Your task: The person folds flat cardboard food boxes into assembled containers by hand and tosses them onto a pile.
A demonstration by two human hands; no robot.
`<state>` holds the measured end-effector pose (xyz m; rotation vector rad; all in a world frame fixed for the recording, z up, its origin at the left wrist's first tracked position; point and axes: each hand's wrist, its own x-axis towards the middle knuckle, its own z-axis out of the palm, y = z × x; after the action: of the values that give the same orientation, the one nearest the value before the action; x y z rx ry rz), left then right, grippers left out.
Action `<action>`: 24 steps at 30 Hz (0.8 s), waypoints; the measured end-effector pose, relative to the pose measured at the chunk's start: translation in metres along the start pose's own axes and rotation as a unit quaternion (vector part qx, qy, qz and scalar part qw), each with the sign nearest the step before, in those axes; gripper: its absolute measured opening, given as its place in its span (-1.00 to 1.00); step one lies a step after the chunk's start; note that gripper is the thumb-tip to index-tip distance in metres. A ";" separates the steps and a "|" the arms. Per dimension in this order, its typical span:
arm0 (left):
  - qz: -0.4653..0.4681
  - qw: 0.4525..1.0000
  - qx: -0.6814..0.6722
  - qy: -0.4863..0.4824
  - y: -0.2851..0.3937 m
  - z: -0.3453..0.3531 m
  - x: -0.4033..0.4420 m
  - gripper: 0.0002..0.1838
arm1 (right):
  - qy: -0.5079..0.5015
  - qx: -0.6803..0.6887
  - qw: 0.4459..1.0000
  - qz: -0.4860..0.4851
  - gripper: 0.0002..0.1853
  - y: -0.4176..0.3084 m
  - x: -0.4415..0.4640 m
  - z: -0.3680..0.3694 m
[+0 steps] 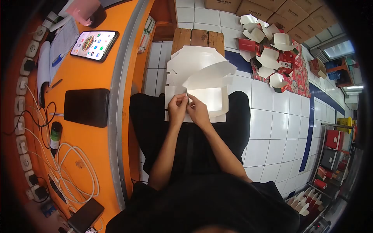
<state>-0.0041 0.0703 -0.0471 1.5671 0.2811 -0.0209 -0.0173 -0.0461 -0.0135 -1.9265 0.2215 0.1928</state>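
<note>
A white cardboard box (206,98), partly folded with its flaps raised, lies on a small wooden stool (199,37) between the person's knees. My left hand (177,108) pinches the box's edge near its left corner, fingers closed. Right beside it, my right hand (198,111) has its fingers closed on the same corner from the other side. The fingertips of both hands nearly meet there. A large flap stands tilted above the hands, and flat cardboard with cut notches extends to the left and beyond.
On the left, an orange table (87,145) holds a phone (94,46), a black tablet-like object (86,107), cables and a small bottle (55,136). Folded boxes (269,58) lie on a red sheet at upper right, near stacked brown cartons (289,15). A shelf rack (324,155) stands at right.
</note>
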 end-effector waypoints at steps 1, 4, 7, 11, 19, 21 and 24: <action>0.001 1.000 -0.016 0.014 0.004 -0.004 0.002 -0.73 | 0.005 0.001 1.000 0.000 -0.50 -0.001 0.001 -0.004; -0.024 0.999 0.039 0.017 0.002 -0.022 0.012 -0.71 | -0.009 0.030 0.996 -0.082 -0.42 -0.005 0.004 -0.036; -0.022 0.992 0.120 0.034 0.028 -0.023 0.010 -0.73 | 0.323 -0.116 0.937 -0.059 -0.65 0.003 0.024 -0.097; 0.001 0.966 0.252 0.062 0.052 -0.009 0.006 -0.85 | 0.209 -0.054 0.976 -0.012 -0.61 0.056 0.064 -0.140; 0.050 0.958 0.236 -0.151 0.059 0.074 -0.001 -0.51 | 0.177 -0.067 0.982 0.013 -0.62 0.017 0.051 -0.128; 0.004 0.949 0.246 -0.196 0.055 0.087 0.002 -0.59 | 0.184 -0.093 0.978 0.017 -0.66 0.015 0.048 -0.123; -0.015 0.959 0.212 -0.185 0.045 0.088 0.015 -0.66 | 0.170 -0.066 0.982 0.058 -0.69 0.013 0.042 -0.123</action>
<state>0.0331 -0.0140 -0.0076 1.9439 0.0001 -0.4181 0.0235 -0.1681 0.0083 -2.0731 0.5618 -0.0472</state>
